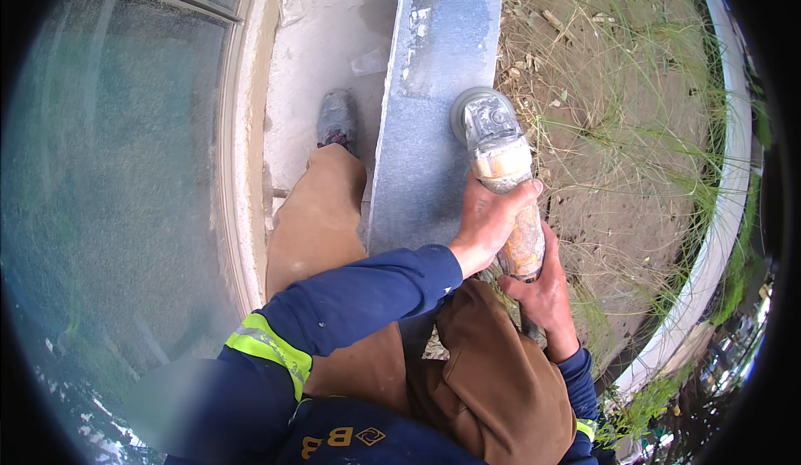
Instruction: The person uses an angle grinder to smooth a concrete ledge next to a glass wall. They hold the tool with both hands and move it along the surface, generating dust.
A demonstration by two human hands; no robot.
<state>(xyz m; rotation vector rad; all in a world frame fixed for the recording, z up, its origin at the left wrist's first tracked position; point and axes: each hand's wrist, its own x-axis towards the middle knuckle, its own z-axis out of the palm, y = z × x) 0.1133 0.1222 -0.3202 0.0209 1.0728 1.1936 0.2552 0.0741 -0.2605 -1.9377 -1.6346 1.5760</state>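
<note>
An angle grinder [501, 160], dusty and with a worn orange body, points away from me over the right edge of a long grey stone slab [434, 123]. Its round disc [467, 102] lies over the slab's surface; whether it touches cannot be made out. My left hand [492, 219] is wrapped round the front of the grinder's body, just behind the metal head. Lower down, my right hand [544, 286] grips the rear end of the handle. Pale worn patches mark the far part of the slab.
On the left stands a dusty glass pane [125, 156] in a pale frame [238, 131]. A dusty floor strip [292, 73] with my shoe [338, 119] runs between frame and slab. To the right is soil with thin grass [617, 131], bounded by a curved white kerb [726, 173].
</note>
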